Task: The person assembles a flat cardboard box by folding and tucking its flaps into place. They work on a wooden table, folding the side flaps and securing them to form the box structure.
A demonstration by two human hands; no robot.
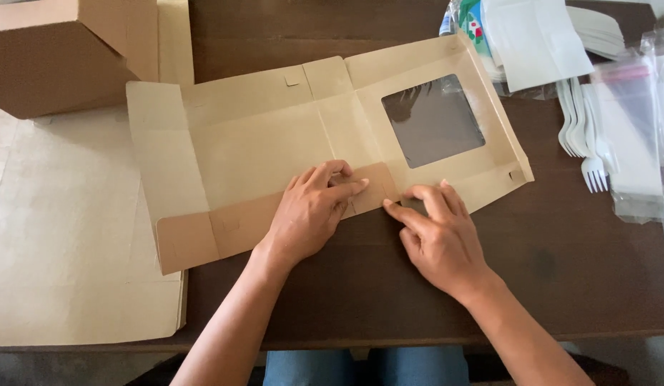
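A flat, unfolded brown cardboard box blank (260,143) with a clear square window (433,120) lies on the dark wooden table (561,264). My left hand (310,214) presses on the blank's near edge, its fingers bent over a small folded flap (375,187). My right hand (439,232) is just right of it, fingertips pinching the same flap's edge. The near side flaps stand slightly raised.
A stack of flat cardboard blanks (67,236) lies at the left, with an assembled brown box (53,57) behind it. White plastic forks (586,136) and clear bags (639,136) with white paper items (535,39) sit at the right.
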